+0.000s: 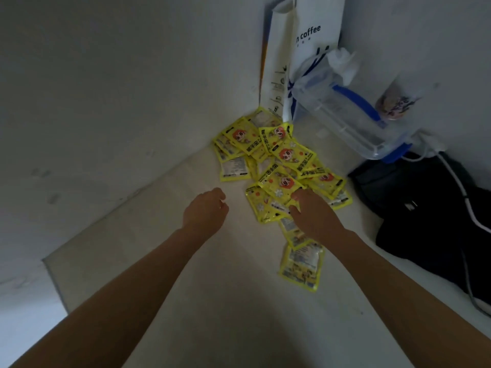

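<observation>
Because the pale tabletop [186, 261] is hemmed by a black fabric bag [425, 208] at the frame's right, a lift probably goes best straight up. Upper right stand a white paper coffee bag [308, 49] and a clear plastic box with blue lid [353, 120]. At centre lies the heap of yellow snack sachets [265, 152]. The right hand [313, 213] curls its fingers onto the near edge of one cartoon-printed sachet [279, 187]; pinching that one alone seems wise. The left hand [206, 208], loosely curled and empty, hovers just left.
</observation>
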`<state>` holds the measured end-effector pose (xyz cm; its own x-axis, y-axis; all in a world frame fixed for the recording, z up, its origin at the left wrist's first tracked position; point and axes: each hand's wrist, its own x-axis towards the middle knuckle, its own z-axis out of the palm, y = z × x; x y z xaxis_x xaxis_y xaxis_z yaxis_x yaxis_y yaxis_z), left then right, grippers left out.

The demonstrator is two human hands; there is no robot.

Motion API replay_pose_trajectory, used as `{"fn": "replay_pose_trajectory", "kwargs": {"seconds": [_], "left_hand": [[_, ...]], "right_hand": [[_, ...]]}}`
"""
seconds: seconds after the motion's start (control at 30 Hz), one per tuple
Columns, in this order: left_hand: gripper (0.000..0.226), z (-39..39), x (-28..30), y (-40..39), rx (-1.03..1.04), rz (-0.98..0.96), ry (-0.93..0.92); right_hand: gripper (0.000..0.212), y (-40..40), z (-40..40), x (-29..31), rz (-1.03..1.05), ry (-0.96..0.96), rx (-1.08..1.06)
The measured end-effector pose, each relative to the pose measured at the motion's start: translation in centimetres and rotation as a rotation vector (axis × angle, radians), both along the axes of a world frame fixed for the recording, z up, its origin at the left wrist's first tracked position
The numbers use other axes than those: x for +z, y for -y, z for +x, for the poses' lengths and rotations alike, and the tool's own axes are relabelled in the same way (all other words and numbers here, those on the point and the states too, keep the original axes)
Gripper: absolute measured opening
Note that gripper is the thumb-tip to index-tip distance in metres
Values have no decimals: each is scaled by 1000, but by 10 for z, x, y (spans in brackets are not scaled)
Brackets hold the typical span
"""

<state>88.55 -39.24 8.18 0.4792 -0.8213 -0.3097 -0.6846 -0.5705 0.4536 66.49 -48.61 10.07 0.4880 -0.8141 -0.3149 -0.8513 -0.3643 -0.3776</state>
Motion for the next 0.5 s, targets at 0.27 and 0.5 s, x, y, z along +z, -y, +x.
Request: {"fn": "replay_pose_trajectory", "kwargs": {"seconds": [0.27, 0.5], "left_hand": [[32, 26, -24, 73, 401, -60, -177], [66, 30, -44, 118, 502, -38, -215]], "right_hand": [[40, 49, 32, -17, 6, -57, -10], [58, 65, 51, -34, -9, -164, -39]]}}
